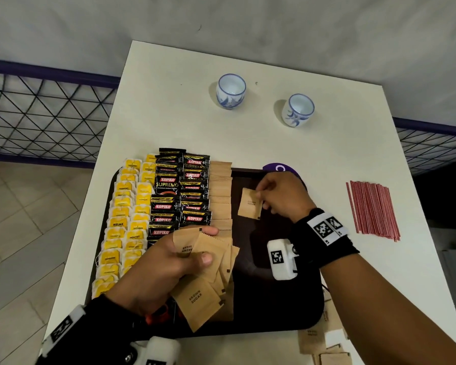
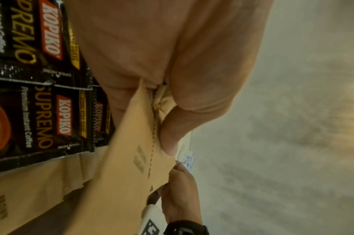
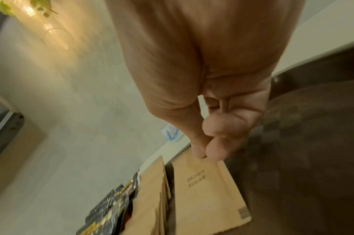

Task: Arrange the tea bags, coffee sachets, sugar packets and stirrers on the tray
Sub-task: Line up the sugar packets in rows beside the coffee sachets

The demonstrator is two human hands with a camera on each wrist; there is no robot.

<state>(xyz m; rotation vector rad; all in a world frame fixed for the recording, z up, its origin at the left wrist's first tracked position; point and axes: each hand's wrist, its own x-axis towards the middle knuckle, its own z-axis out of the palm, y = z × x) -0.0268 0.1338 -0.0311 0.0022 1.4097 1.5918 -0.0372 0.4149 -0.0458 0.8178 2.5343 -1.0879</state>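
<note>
Tea bags (image 1: 121,227) in yellow wrappers fill the left side of the dark tray (image 1: 287,320) in two overlapping columns. Next to them lie two columns of black Kopiko coffee sachets (image 1: 181,196), then a single column of brown sugar packets (image 1: 221,196). The left hand (image 1: 158,270) hovers over the tray's near part, its fingers (image 2: 172,127) and thumb clamped on a fanned bunch of sugar packets (image 1: 203,293). Right of that column, the right hand (image 1: 279,193) pinches one sugar packet (image 1: 249,204) by its top edge between thumb and fingers (image 3: 214,151), above the bare middle of the tray. More sugar packets (image 1: 324,346) lie loose on the white surface (image 1: 169,101) by the tray's near right corner. Red stirrers (image 1: 373,210) lie bundled on the surface well right of the tray. Two blue-and-white cups (image 1: 231,90) stand at the far side.
</note>
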